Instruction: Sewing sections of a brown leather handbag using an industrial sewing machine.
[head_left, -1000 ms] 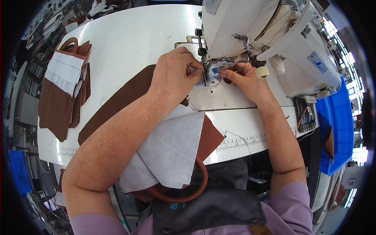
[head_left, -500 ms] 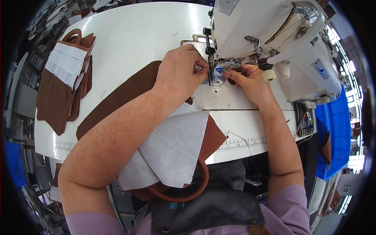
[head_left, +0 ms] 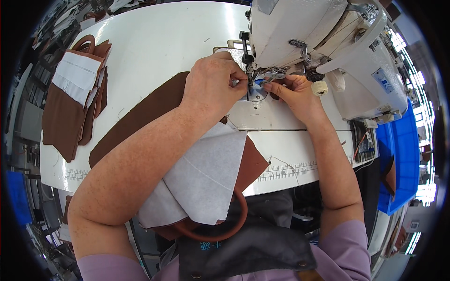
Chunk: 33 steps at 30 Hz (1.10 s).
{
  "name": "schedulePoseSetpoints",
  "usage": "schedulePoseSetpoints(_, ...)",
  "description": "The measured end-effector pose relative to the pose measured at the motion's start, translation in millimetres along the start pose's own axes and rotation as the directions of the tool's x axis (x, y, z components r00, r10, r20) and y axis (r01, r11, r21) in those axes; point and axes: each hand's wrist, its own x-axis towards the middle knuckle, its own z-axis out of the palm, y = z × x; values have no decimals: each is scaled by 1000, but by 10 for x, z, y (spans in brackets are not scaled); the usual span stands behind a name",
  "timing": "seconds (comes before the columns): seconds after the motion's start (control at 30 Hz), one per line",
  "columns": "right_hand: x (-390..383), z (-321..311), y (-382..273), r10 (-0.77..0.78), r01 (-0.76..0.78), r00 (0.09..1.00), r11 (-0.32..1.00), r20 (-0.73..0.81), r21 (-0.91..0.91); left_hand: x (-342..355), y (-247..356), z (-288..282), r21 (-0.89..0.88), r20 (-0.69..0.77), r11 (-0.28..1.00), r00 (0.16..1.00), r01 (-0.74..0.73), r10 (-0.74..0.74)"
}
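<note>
Both my hands are at the needle area of a white sewing machine (head_left: pixel 300 33). My left hand (head_left: pixel 213 82) is closed in a pinch just left of the presser foot (head_left: pixel 251 82); what its fingertips hold is too small to make out. On the other side, my right hand (head_left: pixel 297 97) pinches close to a small blue piece (head_left: pixel 259 82) by the needle; its fingertips' contents cannot be made out either. Under my left forearm lies a brown fabric panel (head_left: pixel 140 119). A white-lined brown bag piece (head_left: pixel 206 173) with a rolled brown handle (head_left: pixel 243 213) hangs over the table's front edge onto my lap.
A stack of brown bag pieces (head_left: pixel 70 103) with white lining and a handle lies at the table's left. Along the front edge runs a printed ruler (head_left: pixel 300 169), with loose thread (head_left: pixel 286 164) above it. A blue bin (head_left: pixel 405 154) stands right of the white table (head_left: pixel 164 28).
The whole view has shifted very slightly. Both hands keep their pinched poses at the needle, and the fabric lies as before.
</note>
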Motion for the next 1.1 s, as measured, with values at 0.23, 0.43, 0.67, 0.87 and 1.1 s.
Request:
schedulePoseSetpoints(0.23,5,5,34,-57,57,998,998,2,-6,0,30,-12,-40,5,999,1000,-5,5)
schedulePoseSetpoints(0.43,-28,39,-36,-67,66,998,998,-23,-6,-12,102,-87,-101,53,993,997,68,-62)
schedulePoseSetpoints(0.67,-18,11,-21,-64,64,998,998,8,-22,-6,83,-80,-150,48,985,996,84,-78)
schedulePoseSetpoints(0.87,-36,5,-57,-38,37,999,999,-1,-27,-12,60,-87,-72,44,996,998,56,-53)
schedulePoseSetpoints(1.1,-48,5,-52,-47,46,999,999,-17,-19,-11,21,-90,-36,17,999,1000,-20,20)
